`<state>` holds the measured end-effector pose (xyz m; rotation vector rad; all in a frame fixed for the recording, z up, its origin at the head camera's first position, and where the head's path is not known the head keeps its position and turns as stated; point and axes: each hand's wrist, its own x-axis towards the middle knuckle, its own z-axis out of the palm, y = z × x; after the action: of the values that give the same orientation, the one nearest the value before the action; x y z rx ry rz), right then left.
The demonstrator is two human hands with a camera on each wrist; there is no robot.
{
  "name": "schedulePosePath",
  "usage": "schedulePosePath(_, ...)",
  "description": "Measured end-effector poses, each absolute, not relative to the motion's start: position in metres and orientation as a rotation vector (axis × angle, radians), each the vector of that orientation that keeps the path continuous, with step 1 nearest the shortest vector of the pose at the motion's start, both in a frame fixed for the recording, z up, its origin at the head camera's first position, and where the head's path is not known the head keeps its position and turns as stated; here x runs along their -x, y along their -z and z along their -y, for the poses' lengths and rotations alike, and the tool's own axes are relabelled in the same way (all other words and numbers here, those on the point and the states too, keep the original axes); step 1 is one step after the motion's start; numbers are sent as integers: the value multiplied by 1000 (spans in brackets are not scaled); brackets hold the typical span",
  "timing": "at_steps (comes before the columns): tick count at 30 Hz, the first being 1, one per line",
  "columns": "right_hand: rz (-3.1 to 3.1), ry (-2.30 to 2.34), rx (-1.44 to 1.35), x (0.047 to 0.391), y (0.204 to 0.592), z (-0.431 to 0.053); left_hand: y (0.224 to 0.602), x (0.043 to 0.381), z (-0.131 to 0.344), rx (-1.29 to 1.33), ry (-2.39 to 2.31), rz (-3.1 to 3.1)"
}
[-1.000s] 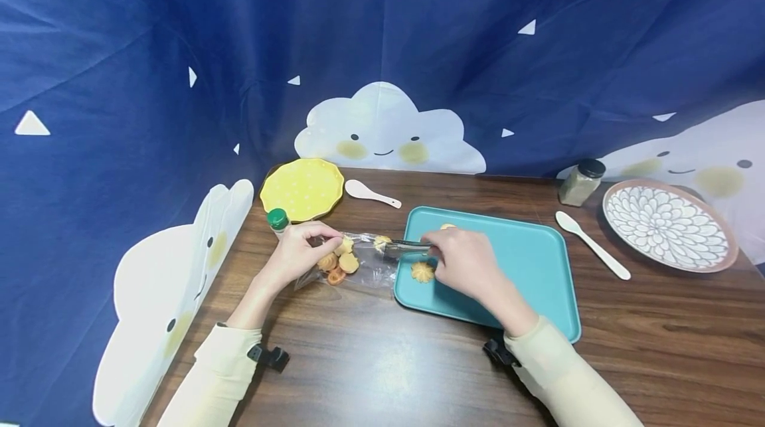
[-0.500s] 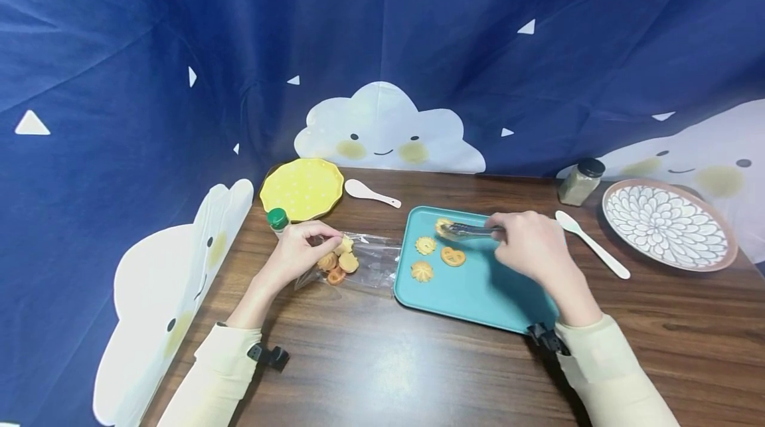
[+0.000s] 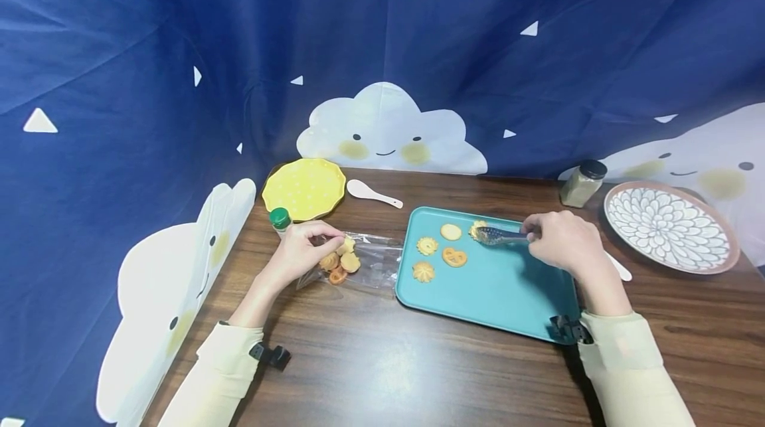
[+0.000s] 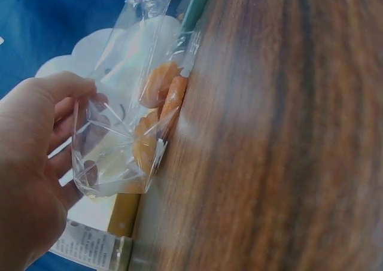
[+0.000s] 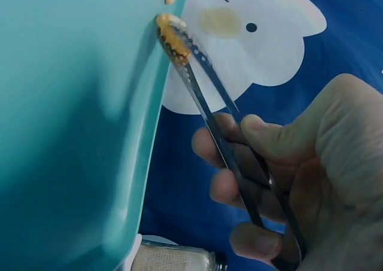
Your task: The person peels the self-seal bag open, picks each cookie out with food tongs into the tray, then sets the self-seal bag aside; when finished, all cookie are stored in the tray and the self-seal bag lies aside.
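Note:
My left hand pinches a clear plastic bag between thumb and fingers. Several cookies lie inside the bag; the left wrist view shows them resting low in the film. Over the far side of a teal tray, my right hand grips metal tongs. Held in the tongs' toothed tips is a golden cookie, close over the tray. On the tray's left part lie a round biscuit, a ring-shaped cookie, a pretzel and a ridged cookie.
A yellow plate and a white soup spoon stand at the back left, with a green-capped bottle by my left hand. At right are a black-capped jar, a petal-patterned plate and a partly hidden white spoon.
My right hand has moved right, carrying the cookie in the tongs from the bag's mouth across the tray's far side. The left hand keeps its place on the bag.

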<state>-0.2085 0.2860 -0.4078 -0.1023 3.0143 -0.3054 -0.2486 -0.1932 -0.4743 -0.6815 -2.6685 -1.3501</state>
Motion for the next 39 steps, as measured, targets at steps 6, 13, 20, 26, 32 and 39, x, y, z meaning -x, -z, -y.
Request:
schedulePosePath(6,-2928,337,120,210,412,-286,477,249,195,679,1355,2658)
schedulePosePath(13,-2771,418,112,207,406,-292,474,249,194,671,1370,2660)
schedulePosePath(20,-2690,493,151,203,400,-309,473,249,193,673,1366,2668)
schedulePosePath(26,-2704,475,189,197,391,-319,475,249,193,680,1364,2662)
schedulePosePath(32,-2852,414,290,196,386,-292,477,251,194,693,1351,2649)
schedulePosePath(39,-2978,521,637,194,409,-206,477,250,195,682,1347,2668)
